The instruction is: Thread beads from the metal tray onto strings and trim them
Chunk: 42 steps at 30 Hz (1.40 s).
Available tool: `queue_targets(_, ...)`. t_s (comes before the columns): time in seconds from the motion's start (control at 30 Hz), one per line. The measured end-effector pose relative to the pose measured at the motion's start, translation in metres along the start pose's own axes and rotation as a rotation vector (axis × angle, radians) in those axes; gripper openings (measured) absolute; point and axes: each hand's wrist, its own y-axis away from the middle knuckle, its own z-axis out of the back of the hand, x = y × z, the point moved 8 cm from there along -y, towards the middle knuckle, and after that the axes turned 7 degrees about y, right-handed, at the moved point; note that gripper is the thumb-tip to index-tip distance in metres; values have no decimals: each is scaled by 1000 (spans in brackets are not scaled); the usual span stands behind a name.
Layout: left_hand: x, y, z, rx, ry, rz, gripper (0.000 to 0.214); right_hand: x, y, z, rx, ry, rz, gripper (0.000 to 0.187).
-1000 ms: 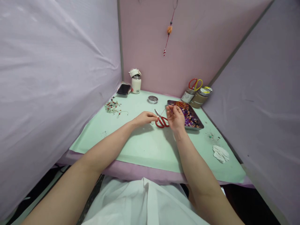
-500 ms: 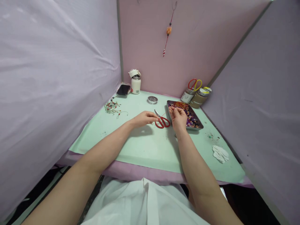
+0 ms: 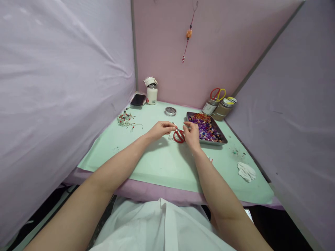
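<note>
My left hand (image 3: 164, 129) is closed in a pinch on a thin red cord (image 3: 177, 128), whose short end shows at the fingertips. Just right of it, my right hand (image 3: 192, 135) has its thumb and forefinger curled close together; whatever is between them is too small to make out. Below and between the hands, scissors (image 3: 178, 137) with red handles lie on the table, partly covered by my right hand. A fine loose strand (image 3: 170, 136) lies beside their handles. Right of my right hand is a metal tray (image 3: 222, 139) of purple and orange beads (image 3: 206, 127).
Beaded strands (image 3: 126, 119) lie at left, near a dark boxed item (image 3: 138, 100) and a white bottle (image 3: 152, 94). A round tin (image 3: 170, 111) stands mid-back. Jars (image 3: 222, 111) are back right; a white crumpled cloth (image 3: 246, 172) lies front right. A beaded cord (image 3: 188, 33) hangs on the wall.
My right hand has moved left and slightly down, off the tray toward my left hand, and now covers part of the scissors. My left hand has risen slightly.
</note>
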Motion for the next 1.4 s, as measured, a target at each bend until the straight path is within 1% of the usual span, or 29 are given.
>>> queue_targets(0.07, 0, -1, 2, -31, -54, -17, 29, 11, 2, 9, -99, 46, 89, 23)
queue_targets(0.1, 0, -1, 3, -39, -79, -28, 30, 13, 4, 8, -103, 9, 107, 22)
queue_targets(0.17, -1, -2, 4, -50, -120, -47, 33, 14, 5, -2, -22, -167, 84, 21)
queue_targets(0.23, -1, -3, 5, -57, -152, -65, 35, 10, 8, -20, 119, -385, 3, 21)
queue_targets(0.3, -2, -3, 5, -59, -168, -79, 34, 7, 12, -36, 237, -535, -92, 22)
queue_targets(0.37, -4, -3, 5, -60, -175, -94, 33, 5, 16, -46, 318, -582, -162, 25)
queue_targets(0.47, -5, -3, 7, -88, -189, -87, 33, 4, 21, -51, 392, -532, -198, 24)
queue_targets(0.53, -4, -3, 8, -108, -208, -74, 32, 8, 21, -48, 380, -462, -145, 20)
queue_targets(0.67, -5, -3, 8, -113, -245, -72, 32, 21, 19, -31, 233, -316, 49, 16)
queue_targets(0.77, -6, -2, 7, -115, -275, -72, 33, 27, 19, -26, 177, -254, 122, 16)
queue_targets(0.9, -8, -3, 3, -79, -266, -101, 30, 27, 18, -22, 138, -182, 144, 15)
queue_targets(0.97, -7, -3, 3, -70, -266, -104, 29, 27, 18, -22, 139, -157, 149, 15)
queue_targets(1.13, -9, -3, 7, -120, -276, -112, 27, 32, 21, -27, 212, -119, 190, 15)
queue_targets(1.3, -13, -1, 9, -166, -261, -107, 29, 30, 20, -23, 170, -140, 167, 20)
queue_targets(1.4, -15, -1, 12, -192, -269, -102, 29, 30, 19, -20, 145, -85, 163, 21)
